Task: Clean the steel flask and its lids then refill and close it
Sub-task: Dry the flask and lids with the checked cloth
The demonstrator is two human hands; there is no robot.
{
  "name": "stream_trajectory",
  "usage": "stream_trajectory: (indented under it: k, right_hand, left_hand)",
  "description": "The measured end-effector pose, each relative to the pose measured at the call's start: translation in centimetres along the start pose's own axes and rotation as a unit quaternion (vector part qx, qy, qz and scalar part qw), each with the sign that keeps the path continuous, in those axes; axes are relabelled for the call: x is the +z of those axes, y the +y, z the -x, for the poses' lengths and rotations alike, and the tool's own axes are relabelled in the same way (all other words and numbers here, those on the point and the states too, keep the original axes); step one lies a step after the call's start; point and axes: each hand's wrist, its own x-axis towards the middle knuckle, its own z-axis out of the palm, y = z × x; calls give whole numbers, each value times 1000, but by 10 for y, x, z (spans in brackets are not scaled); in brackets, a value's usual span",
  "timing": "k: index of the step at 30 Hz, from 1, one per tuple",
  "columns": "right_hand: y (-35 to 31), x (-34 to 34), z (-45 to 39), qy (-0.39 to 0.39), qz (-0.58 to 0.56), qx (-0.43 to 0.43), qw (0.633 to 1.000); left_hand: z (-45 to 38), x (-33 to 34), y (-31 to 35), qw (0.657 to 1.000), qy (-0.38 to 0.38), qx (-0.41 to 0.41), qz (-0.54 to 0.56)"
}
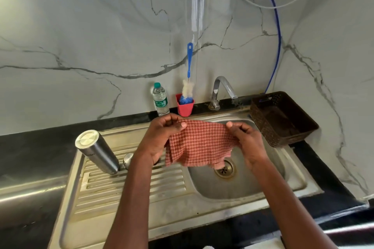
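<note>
A steel sink (253,186) is set below marble wall; a cloth (199,143) is gripped mid-frame by both hands, left (159,137) and right (248,141), the flask (97,152) inverted at left.

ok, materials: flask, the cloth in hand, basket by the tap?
Flask: brushed steel by the look, dull grey sheen with soft highlights. Checked cloth: woven fabric, probably cotton; it drapes and folds between the left hand and right hand. Brown basket: looks like moulded plastic, perforated walls, matte.

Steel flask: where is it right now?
The steel flask stands upside down on the ribbed drainboard, left of the basin, with a small steel lid just right of it.
</note>
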Motion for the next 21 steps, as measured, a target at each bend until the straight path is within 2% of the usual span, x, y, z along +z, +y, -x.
stream_trajectory:
  k: [2, 3, 6, 8, 11, 14, 18, 21]
  right_hand:
    - [11, -2, -5, -24, -50, 44, 998]
    - [24, -1, -7, -53, -70, 101, 991]
    - [62, 0, -4, -96, -176, 295, 934]
    - [67, -3, -7, -91, -212, 332, 915]
    - [56, -19, -22, -67, -221, 302, 925]
    - [46, -38, -42, -38, -195, 240, 950]
    - [28, -51, -58, 2, -148, 185, 971]
    - [21, -55, -65, -23, -167, 207, 964]
  left_hand:
    - [-7, 11, 3, 997, -23, -10, 73]
    - [-12, 16, 5, 994, -31, -19, 99]
    - [-24, 28, 4, 990, -42, -54, 123]
    - [-30, 29, -1, 988, -19, -81, 132]
    - [-34, 25, -13, 981, -15, -122, 147]
    - [-38, 25, -26, 981, 37, -140, 131]
    - [-48, 38, -31, 980, 119, -107, 117]
    - [-57, 50, -25, 980, 148, -64, 114]
